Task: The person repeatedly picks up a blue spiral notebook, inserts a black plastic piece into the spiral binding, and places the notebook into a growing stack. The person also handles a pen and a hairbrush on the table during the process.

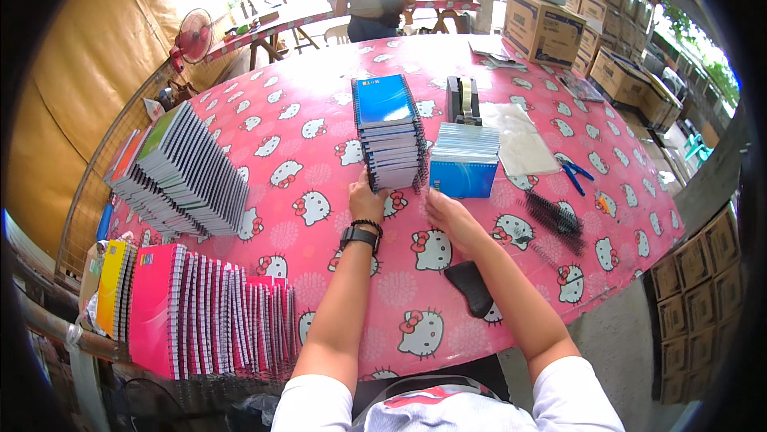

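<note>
A tall stack of blue-covered spiral notebooks (391, 140) lies in the middle of the table. My left hand (366, 202) is at its near left corner, index finger stretched along the side and thumb apart across the near end. Just right of it, a row of blue notebooks (462, 179) stands on edge, pale page edges up and one cover facing me. My right hand (449, 215) is at the near left corner of this row, fingers loosely extended and nothing visibly held. Its fingertips are too small to tell whether they touch the cover.
Grey-edged notebook stacks (192, 172) and pink spiral notebooks (160, 304) line the left side. Behind the blue row stands a tape dispenser (463, 101). Clear plastic sheets (515, 140), blue-handled pliers (575, 176), black spiral coils (555, 220) and a black pouch (470, 288) lie rightward. Cartons (543, 29) stand beyond.
</note>
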`<state>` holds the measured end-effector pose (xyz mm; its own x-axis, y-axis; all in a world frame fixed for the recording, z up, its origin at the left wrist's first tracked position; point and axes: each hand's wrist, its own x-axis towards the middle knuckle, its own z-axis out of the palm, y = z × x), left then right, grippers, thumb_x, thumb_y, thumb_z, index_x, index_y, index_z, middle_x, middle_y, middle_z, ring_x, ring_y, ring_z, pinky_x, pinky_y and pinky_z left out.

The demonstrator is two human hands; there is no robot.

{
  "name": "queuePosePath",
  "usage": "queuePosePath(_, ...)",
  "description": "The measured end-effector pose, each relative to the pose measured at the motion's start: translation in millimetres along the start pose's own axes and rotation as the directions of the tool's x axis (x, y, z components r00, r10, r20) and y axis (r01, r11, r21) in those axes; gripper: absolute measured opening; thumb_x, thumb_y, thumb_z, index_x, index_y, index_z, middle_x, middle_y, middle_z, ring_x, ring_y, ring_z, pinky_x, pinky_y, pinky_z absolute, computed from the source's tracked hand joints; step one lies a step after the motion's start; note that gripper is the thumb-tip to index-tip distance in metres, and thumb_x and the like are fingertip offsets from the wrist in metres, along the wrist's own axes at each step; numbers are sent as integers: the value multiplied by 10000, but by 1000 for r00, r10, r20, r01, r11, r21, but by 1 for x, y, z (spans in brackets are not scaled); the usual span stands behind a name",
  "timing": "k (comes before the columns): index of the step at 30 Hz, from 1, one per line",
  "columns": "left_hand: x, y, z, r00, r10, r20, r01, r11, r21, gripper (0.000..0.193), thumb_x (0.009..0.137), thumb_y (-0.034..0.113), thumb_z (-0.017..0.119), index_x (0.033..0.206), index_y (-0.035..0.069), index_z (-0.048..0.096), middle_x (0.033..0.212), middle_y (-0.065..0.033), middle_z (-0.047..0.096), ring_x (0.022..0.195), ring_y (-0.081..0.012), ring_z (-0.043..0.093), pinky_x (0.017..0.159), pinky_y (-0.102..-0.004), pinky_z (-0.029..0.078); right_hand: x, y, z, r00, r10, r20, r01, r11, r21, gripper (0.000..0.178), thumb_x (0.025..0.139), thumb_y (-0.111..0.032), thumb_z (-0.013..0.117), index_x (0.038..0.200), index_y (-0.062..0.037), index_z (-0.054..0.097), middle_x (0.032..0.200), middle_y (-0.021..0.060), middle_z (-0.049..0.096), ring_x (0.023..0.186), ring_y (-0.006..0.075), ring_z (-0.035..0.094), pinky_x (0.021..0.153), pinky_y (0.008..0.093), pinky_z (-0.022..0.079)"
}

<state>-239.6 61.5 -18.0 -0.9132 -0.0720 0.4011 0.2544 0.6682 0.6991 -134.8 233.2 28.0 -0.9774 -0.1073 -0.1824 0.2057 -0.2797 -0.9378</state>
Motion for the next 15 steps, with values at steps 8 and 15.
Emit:
queuePosePath(8, -13, -25, -4, 990, 83, 117, -65, 986, -152, 849, 681, 79, 737, 1415, 13, 316, 1207, -226, 572, 1127, -366, 534, 966, -400, 433, -104, 6, -78, 873, -410, -265, 285, 869, -404, 211, 904, -132, 583, 1044, 4, 661, 845, 14, 649, 741, 73, 568, 673, 220, 454)
queuePosePath(15, -68, -14, -41, 985, -9, 170, 47, 974, -220, 887, 732, 32, 698, 1453, -17, 183, 1366, -234, 462, 1270, -297, 464, 1034, -352, 399, -101, 43, -100, 778, -565, -274, 286, 707, -646, 127, 853, -56, 592, 934, 7, 667, 721, 13, 619, 638, 59, 518, 572, 230, 412)
